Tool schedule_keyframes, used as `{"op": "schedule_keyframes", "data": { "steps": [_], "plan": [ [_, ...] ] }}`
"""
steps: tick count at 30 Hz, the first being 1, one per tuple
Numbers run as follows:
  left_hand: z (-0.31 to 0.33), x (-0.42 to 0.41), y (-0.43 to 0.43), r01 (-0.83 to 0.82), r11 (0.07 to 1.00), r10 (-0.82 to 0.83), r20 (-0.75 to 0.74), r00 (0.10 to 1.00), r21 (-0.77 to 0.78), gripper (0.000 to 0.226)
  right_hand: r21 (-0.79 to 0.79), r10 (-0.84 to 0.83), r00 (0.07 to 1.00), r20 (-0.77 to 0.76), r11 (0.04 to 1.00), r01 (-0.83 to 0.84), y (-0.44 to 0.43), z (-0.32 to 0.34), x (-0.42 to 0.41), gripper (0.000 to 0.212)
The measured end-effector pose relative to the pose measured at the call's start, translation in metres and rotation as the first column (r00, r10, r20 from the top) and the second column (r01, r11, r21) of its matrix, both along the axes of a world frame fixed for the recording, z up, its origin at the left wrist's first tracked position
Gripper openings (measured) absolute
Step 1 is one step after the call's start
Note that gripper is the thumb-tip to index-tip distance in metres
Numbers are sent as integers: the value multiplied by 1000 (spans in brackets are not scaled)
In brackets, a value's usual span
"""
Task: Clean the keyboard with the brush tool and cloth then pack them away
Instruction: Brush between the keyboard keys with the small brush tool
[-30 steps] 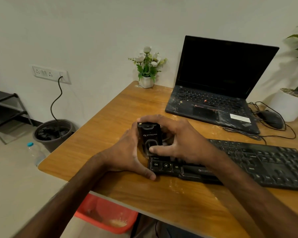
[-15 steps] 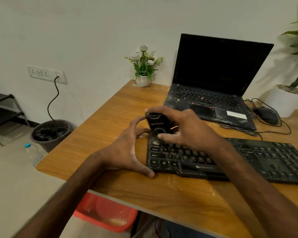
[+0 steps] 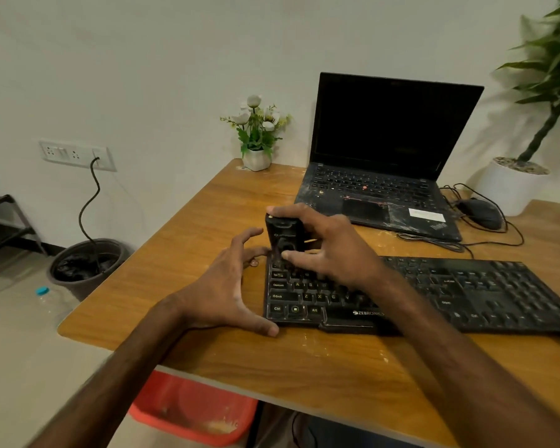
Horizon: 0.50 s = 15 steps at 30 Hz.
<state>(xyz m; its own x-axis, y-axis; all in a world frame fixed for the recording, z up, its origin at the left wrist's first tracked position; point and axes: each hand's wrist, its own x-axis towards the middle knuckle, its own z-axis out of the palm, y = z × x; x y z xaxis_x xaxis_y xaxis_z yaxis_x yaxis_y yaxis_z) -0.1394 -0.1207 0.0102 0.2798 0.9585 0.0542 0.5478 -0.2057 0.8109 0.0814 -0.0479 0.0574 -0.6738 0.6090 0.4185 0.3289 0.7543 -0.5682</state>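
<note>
Gripped in our right hand (image 3: 330, 250), the brush tool (image 3: 283, 236) has climbed to the top-left keys of the keyboard (image 3: 466, 292), our left hand (image 3: 220, 292) splayed wide against its edge, with brushing seemingly far from done.

The black keyboard (image 3: 434, 292) lies flat from the centre to the right edge of the frame. The small black brush tool (image 3: 283, 236) stands upright on its upper-left keys, gripped by the right hand (image 3: 332, 250).
</note>
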Motion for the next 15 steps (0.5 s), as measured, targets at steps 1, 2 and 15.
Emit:
{"op": "schedule_keyframes", "data": {
  "steps": [1, 2, 15],
  "plan": [
    [0, -1, 0, 7, 1000, -7, -14, 1000, 1, 145, -11, -11, 999, 44, 1000, 12, 2, 3, 12, 71],
    [-1, -2, 0, 12, 1000, -12, -26, 1000, 1, 144, -26, -28, 996, 83, 999, 30, 4, 5, 28, 72],
    [-3, 3, 1, 0, 998, 5, -75, 997, 58, 138, 45, 74, 997, 20, 996, -75, -17, -3, 0, 66]
  ]
}}
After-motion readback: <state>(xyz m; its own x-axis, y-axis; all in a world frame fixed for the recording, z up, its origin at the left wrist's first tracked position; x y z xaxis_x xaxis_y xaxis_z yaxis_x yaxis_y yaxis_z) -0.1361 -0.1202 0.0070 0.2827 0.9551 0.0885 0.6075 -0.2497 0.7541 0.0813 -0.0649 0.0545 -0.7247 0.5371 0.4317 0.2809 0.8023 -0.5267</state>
